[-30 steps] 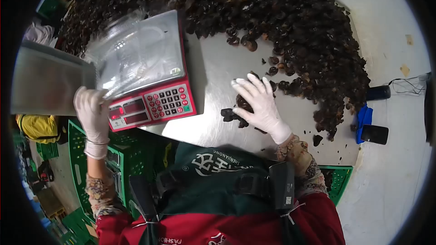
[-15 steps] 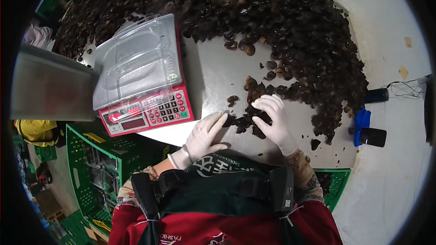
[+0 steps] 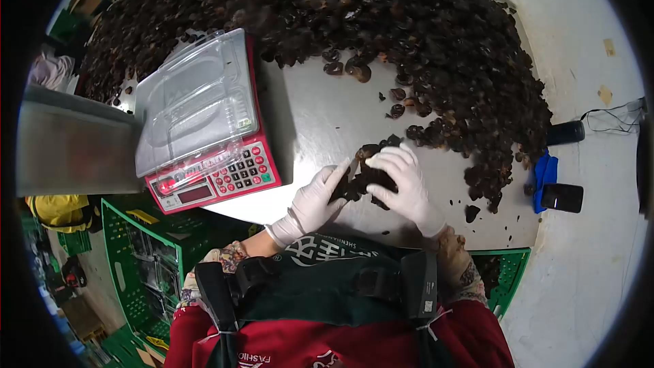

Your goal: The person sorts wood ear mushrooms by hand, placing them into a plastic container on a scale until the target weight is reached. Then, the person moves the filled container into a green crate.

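Note:
A small heap of dark brown wood ear mushrooms [image 3: 365, 176] lies on the pale metal tabletop [image 3: 310, 112], between my gloved hands. My left hand [image 3: 315, 199], fingers stretched out, presses against the heap's left side. On the other side my right hand [image 3: 406, 187] curves its fingers over the mushrooms, thumb towards the near side. Both wear thin white gloves. Beyond them spreads a large mass of the same mushrooms [image 3: 436, 34]. To the left stands a red weighing scale [image 3: 208, 187] with a clear plastic container [image 3: 204, 105] on its tray.
A grey bin [image 3: 78, 143] stands left of the scale. Green crates [image 3: 114, 245] holding clear containers are below left, and another green crate [image 3: 516, 272] is below right. A phone [image 3: 563, 197] and a blue object [image 3: 543, 176] lie at the right edge.
My hands have drawn closer together, with the left moving right and up. The loose mushrooms between them are now bunched into a tighter heap. The view has shifted slightly.

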